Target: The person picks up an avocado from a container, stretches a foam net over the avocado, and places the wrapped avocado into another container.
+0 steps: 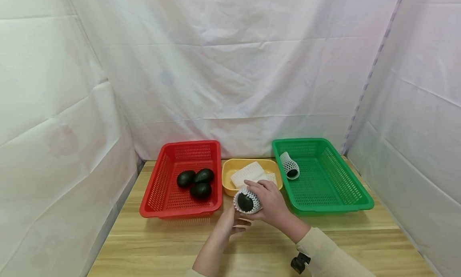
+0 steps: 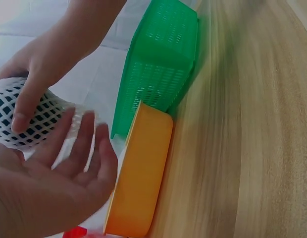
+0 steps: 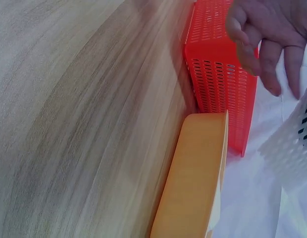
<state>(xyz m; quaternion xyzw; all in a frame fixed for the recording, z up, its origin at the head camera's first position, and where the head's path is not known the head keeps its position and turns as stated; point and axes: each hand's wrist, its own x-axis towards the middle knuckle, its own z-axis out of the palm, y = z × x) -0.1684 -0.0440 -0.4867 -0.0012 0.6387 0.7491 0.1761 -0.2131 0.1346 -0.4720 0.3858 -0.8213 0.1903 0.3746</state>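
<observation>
A: Starting from the head view, held where?
B: Look above the table point(image 1: 173, 245), near the front edge of the yellow tray point(image 1: 226, 181): see the netted fruit point(image 1: 246, 202) gripped in the right hand point(image 1: 271, 203), with the left hand point(image 1: 229, 223) just below, fingers loosely extended, not wrapped round anything.
A: Heavy?
B: Probably solid for the size, firm rather than squashy. Likely slippery at the bare dark end, so avoid pinching there.
A: And from the left wrist?
B: Notice the right thumb point(image 2: 27, 106) laid across the white foam net point(image 2: 49, 115), over the fullest part. Seems best for holding: probably soft, springy, grippy. Cannot tell whether touched by the left hand too.
A: And from the right wrist?
B: Find the left hand palm-up, fingers apart, near a slack net end point(image 3: 284, 153). Better not tug there; might slip off or tear. Press gently, to avoid bruising.
</observation>
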